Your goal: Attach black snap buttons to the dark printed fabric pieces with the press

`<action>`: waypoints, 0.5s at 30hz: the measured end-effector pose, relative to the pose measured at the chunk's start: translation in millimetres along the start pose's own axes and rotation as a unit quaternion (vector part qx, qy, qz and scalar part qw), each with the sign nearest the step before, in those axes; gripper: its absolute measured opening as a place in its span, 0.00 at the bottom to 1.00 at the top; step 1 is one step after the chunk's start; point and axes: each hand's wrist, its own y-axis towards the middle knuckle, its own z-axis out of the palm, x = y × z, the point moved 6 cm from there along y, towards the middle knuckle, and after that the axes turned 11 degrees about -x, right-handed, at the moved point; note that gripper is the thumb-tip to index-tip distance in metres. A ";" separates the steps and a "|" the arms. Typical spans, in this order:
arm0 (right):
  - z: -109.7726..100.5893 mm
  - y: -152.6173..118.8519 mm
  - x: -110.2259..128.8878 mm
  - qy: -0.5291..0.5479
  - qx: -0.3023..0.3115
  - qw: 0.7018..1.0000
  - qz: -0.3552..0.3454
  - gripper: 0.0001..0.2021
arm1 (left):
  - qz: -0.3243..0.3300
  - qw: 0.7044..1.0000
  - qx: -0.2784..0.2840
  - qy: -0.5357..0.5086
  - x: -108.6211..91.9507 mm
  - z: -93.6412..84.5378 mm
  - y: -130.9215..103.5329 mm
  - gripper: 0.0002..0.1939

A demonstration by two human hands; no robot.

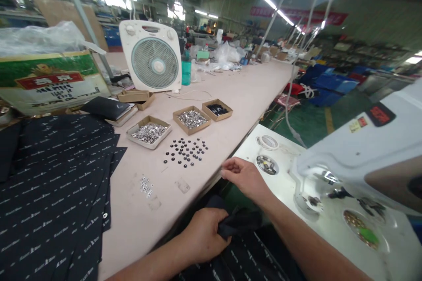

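My left hand (206,235) is closed around a bunched edge of dark printed fabric (240,254), low at the front of the table. Over the gap between the table and the white machine, my right hand (245,178) has its fingers curled together, and anything inside them is hidden. To its left, dark round snap caps (186,154) lie scattered on the table. Small silver snap parts (146,186) form a loose group nearer to me. Behind them stand a pale box of silver parts (132,136), a cardboard box of silver parts (190,131) and a box of black parts (227,117).
A stack of dark printed fabric (49,193) covers the table's left side. Behind it are a black notebook (107,107), a printed carton (56,79) and a white box fan (127,57). The white machine (356,140) stands at the right, with parts in round recesses of its top.
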 end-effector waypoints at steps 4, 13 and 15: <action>-33.8 -76.9 -13.2 -0.007 0.032 0.997 0.071 0.10 | 0.134 0.987 0.019 0.085 -18.1 -0.9 -10.1 0.08; -61.9 -202.3 -15.2 -0.012 -0.013 0.992 0.126 0.10 | 0.458 0.863 -0.011 0.211 -79.2 19.6 -68.8 0.12; -64.4 -212.7 -12.9 -0.008 -0.020 0.993 0.117 0.10 | 0.484 0.851 -0.018 0.203 -92.9 17.7 -76.6 0.12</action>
